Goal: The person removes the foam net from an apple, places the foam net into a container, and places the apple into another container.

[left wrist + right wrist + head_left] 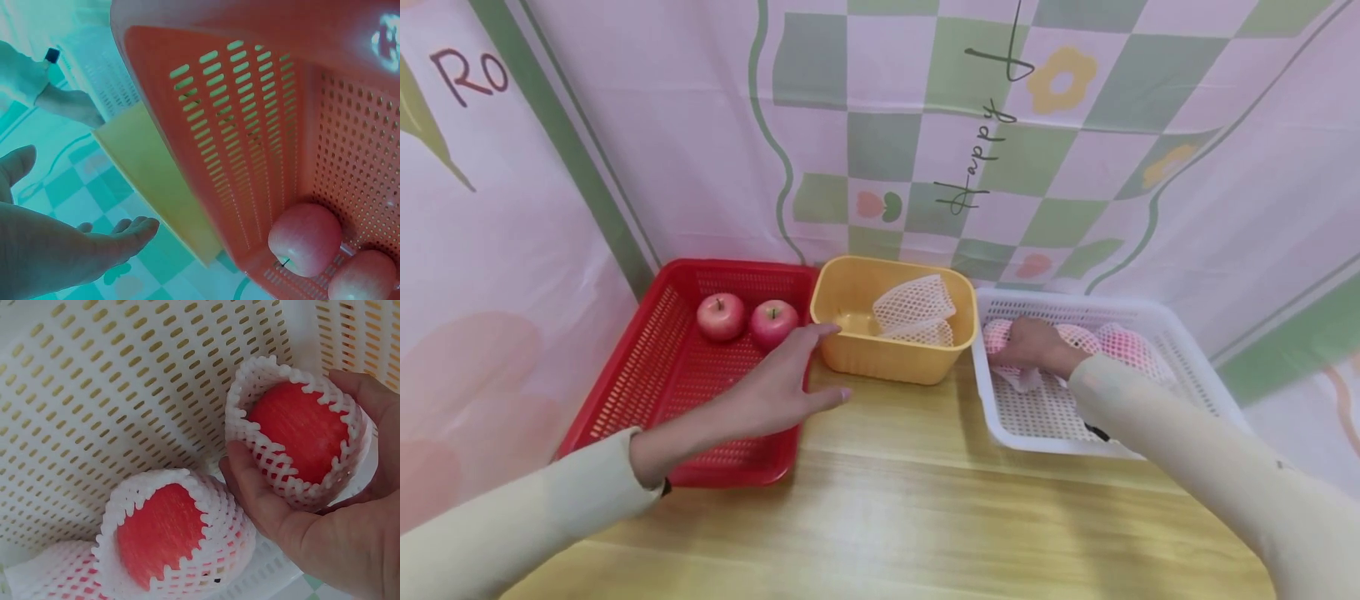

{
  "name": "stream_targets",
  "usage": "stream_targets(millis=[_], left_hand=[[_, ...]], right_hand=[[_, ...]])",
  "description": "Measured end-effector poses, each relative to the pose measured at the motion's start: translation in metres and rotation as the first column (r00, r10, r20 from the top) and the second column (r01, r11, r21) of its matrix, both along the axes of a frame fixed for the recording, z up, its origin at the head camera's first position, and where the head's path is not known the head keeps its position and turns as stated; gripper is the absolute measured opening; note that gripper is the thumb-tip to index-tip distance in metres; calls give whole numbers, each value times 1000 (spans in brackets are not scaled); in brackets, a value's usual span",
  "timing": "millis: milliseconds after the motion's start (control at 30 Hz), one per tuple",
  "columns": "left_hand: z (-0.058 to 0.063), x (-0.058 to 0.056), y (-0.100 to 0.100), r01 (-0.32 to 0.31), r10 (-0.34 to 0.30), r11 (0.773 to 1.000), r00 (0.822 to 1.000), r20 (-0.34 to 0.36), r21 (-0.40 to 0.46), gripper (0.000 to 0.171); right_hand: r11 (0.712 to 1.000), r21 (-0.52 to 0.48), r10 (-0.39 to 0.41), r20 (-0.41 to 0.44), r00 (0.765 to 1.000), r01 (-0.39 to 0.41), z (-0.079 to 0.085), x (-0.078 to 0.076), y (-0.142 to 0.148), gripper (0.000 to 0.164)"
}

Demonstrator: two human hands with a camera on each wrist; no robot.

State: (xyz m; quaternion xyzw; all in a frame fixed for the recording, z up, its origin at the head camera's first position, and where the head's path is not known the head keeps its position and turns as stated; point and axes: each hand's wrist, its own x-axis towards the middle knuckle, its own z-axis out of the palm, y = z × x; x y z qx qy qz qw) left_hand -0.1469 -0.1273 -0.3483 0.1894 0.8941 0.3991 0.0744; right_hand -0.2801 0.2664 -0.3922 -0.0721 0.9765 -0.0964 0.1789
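Observation:
Inside the white basket (1180, 333), my right hand (1037, 343) grips an apple in a white foam net (300, 434), fingers and thumb curled round its sides. Two more net-wrapped apples (165, 534) lie beside it in that basket. My left hand (782, 379) is held over the right edge of the red basket (625, 375), fingers extended and thumb apart, holding nothing. Two bare apples (722, 317) sit at the back of the red basket. Between the baskets, a yellow bin (887, 360) contains empty foam nets (916, 304).
All three containers stand in a row on a wooden table (887, 500), close against a patterned cloth backdrop (880, 142). The yellow bin's left end nearly meets the red basket, its right end the white basket.

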Motion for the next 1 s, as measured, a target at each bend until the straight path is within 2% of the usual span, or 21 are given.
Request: stream_targets(millis=[167, 367, 533, 800, 1000], left_hand=[[-2, 4, 2, 8, -9, 1000, 999, 41, 1, 86], [-3, 6, 4, 9, -10, 1000, 996, 90, 20, 88], [-4, 9, 5, 17, -20, 999, 996, 88, 31, 87], [-6, 17, 11, 6, -8, 1000, 992, 125, 14, 87], [-10, 25, 17, 26, -26, 1000, 995, 98, 8, 82]], right_hand=[[998, -60, -33, -4, 999, 32, 1, 1, 7, 48], [992, -118, -39, -6, 999, 37, 17, 7, 14, 53], [992, -118, -54, -21, 998, 51, 31, 12, 15, 53], [996, -74, -54, -81, 995, 48, 48, 20, 25, 65], [994, -102, -52, -87, 995, 43, 62, 32, 31, 73]])
